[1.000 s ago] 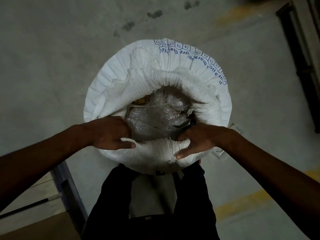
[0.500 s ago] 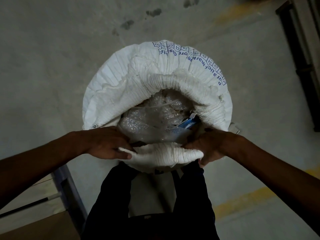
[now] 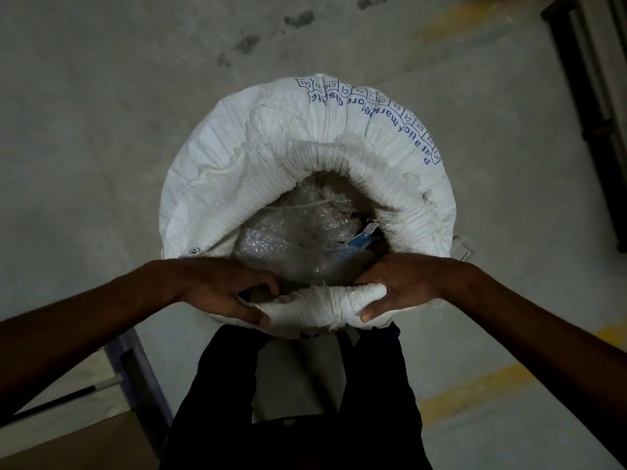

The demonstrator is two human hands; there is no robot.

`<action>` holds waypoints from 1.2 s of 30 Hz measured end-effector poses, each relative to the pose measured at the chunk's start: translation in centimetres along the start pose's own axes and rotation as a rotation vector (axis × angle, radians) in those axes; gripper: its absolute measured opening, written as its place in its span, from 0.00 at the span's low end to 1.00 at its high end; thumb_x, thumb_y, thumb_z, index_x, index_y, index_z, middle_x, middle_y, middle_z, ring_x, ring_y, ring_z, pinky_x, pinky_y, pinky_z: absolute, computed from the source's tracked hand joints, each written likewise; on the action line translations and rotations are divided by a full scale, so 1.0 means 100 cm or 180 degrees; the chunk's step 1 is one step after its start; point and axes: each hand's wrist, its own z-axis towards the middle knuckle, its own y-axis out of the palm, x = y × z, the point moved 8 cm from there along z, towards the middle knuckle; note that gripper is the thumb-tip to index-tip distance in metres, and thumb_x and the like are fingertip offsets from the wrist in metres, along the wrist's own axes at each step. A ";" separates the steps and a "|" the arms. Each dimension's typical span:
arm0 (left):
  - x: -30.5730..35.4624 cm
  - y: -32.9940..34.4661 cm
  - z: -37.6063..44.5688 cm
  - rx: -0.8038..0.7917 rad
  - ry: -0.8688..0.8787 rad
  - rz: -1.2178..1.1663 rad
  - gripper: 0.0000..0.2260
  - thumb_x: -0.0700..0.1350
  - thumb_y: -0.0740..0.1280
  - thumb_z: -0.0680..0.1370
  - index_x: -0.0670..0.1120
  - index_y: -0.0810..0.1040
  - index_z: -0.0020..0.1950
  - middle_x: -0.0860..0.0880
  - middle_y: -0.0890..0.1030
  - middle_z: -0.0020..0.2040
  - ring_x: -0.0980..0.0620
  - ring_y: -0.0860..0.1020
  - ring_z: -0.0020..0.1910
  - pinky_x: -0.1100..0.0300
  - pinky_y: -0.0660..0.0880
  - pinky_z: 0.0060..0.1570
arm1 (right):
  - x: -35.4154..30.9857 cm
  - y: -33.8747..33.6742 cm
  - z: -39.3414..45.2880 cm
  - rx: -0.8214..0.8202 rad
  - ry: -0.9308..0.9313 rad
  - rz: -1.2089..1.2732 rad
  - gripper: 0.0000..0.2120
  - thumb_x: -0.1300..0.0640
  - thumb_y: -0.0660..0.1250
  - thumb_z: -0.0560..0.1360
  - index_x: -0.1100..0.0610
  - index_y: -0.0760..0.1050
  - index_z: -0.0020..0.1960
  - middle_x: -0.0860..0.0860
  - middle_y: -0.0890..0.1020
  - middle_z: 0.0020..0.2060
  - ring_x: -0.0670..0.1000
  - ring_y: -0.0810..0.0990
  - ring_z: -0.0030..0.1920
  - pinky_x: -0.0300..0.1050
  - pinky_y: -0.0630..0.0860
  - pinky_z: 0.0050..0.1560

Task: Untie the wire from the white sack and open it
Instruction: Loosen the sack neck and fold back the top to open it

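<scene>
The white sack (image 3: 237, 157) stands upright on the floor in front of my legs, with blue print along its far side. Its mouth is open and the rim is rolled down into a thick cuff. Inside lies clear bubble wrap (image 3: 298, 239) with a blue packet (image 3: 364, 240) at the right. My left hand (image 3: 220, 290) grips the near rim from the left, thumb on the cuff. My right hand (image 3: 403, 286) grips the same near rim from the right. No wire shows on the sack.
Grey concrete floor lies all around, with faded yellow lines (image 3: 475, 395) at the right. A dark metal frame (image 3: 593, 123) stands at the far right. A blue-grey frame leg (image 3: 142, 368) and a brown board (image 3: 78, 442) sit at my lower left.
Both hands have pushed the near rim further down and toward me, which widened the sack's mouth. More bubble wrap and the blue packet now show.
</scene>
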 end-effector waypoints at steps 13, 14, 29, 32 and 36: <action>0.018 0.038 0.016 -0.0459 0.0006 0.0632 0.20 0.66 0.62 0.81 0.51 0.83 0.53 0.54 0.83 0.44 0.55 0.79 0.43 0.58 0.71 0.44 | -0.007 0.024 0.003 -0.0382 0.0143 -0.0349 0.47 0.20 0.68 0.59 0.42 0.73 0.73 0.38 0.81 0.63 0.43 0.79 0.60 0.40 0.75 0.61; 0.015 0.029 0.015 -0.0309 -0.0014 0.0580 0.21 0.68 0.62 0.80 0.52 0.82 0.51 0.55 0.82 0.42 0.56 0.79 0.41 0.58 0.73 0.44 | -0.007 0.020 0.002 -0.0308 0.0136 -0.0281 0.46 0.21 0.69 0.62 0.42 0.71 0.74 0.37 0.80 0.64 0.42 0.78 0.61 0.38 0.72 0.61; 0.007 -0.104 -0.010 0.3661 -0.0237 -0.0756 0.38 0.48 0.67 0.82 0.54 0.49 0.87 0.47 0.84 0.62 0.51 0.83 0.54 0.53 0.81 0.58 | 0.000 -0.071 0.017 0.2648 0.0173 0.2580 0.43 0.59 0.66 0.83 0.41 0.40 0.84 0.50 0.82 0.48 0.55 0.84 0.33 0.47 0.80 0.28; 0.013 -0.121 -0.024 0.4213 -0.0081 -0.0642 0.34 0.45 0.66 0.83 0.49 0.54 0.86 0.45 0.76 0.74 0.52 0.76 0.70 0.60 0.73 0.71 | 0.006 -0.091 0.018 0.3231 0.0054 0.2560 0.41 0.67 0.63 0.82 0.47 0.44 0.85 0.47 0.80 0.48 0.55 0.84 0.44 0.54 0.85 0.41; 0.003 -0.145 -0.049 0.4553 -0.0363 0.0050 0.35 0.45 0.66 0.79 0.41 0.59 0.84 0.38 0.66 0.81 0.43 0.64 0.81 0.49 0.62 0.80 | 0.006 -0.124 0.002 0.4084 0.0073 0.1820 0.40 0.73 0.61 0.73 0.60 0.55 0.82 0.52 0.77 0.65 0.50 0.77 0.65 0.55 0.73 0.71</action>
